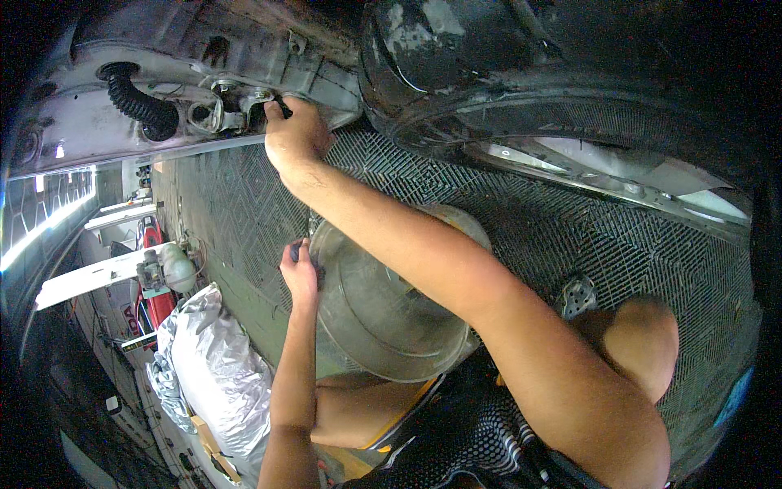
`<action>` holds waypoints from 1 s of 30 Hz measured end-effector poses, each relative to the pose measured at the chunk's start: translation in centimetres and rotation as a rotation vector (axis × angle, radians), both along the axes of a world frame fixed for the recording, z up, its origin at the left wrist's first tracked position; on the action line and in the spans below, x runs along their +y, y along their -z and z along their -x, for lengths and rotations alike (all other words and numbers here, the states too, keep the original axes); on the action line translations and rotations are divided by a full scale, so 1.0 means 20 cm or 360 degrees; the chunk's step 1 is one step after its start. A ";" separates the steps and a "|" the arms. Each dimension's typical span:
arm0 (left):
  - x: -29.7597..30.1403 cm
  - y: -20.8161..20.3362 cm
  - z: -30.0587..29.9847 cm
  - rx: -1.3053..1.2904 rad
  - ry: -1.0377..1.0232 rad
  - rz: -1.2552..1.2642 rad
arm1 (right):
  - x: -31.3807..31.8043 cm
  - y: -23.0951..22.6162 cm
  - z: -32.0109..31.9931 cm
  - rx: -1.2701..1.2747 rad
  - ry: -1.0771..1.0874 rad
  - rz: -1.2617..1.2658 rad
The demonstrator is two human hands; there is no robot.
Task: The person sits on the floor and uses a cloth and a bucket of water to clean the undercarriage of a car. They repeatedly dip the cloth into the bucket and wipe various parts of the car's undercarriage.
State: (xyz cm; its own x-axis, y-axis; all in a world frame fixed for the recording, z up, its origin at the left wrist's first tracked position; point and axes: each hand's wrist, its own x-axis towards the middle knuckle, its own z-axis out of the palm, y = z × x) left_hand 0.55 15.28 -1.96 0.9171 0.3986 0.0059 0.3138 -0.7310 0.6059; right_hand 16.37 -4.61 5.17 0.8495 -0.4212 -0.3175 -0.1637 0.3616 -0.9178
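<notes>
My right hand [300, 138] reaches up to the bare metal door pillar of a car [57, 134]. Its fingers are closed around a small dark thing [285, 109] beside a metal door hinge [213, 116]; its kind is mostly hidden. Lower down, my left hand [301, 273] is closed on a small dark grey object [295, 251], too covered to name. That hand is at the rim of a round, see-through stool seat [383, 318], and my right forearm crosses above the seat. A black corrugated rubber boot [134, 98] comes out of the pillar left of the hinge.
Black car parts and a tyre [521, 114] fill the upper right. Ribbed dark mats [538, 236] cover the floor. Silver sheeting [224, 359] lies at lower left. Beyond it stand a white panel [94, 277], red equipment [155, 310] and a pale rounded container [177, 267].
</notes>
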 end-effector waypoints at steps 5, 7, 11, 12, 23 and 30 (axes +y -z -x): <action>0.02 0.02 -0.01 -0.0062 0.0029 0.0033 | 0.02 -0.05 0.05 0.0163 0.0044 -0.0199; 0.02 0.00 -0.01 -0.0005 0.0001 -0.0030 | 0.02 -0.07 0.05 0.0206 0.0009 -0.0375; -0.04 -0.02 -0.02 0.0033 -0.0044 0.0027 | 0.05 -0.05 -0.07 0.0135 0.0054 -0.0953; -0.03 -0.02 -0.01 0.0012 -0.0029 0.0009 | 0.06 -0.05 -0.08 0.0147 0.0048 -0.0815; -0.04 -0.04 -0.01 0.0087 -0.0068 -0.0042 | 0.03 0.09 -0.07 -0.0206 0.0004 -0.0233; -0.05 -0.02 -0.01 0.0018 -0.0037 0.0002 | -0.05 0.05 -0.11 -0.0102 -0.0270 -0.0210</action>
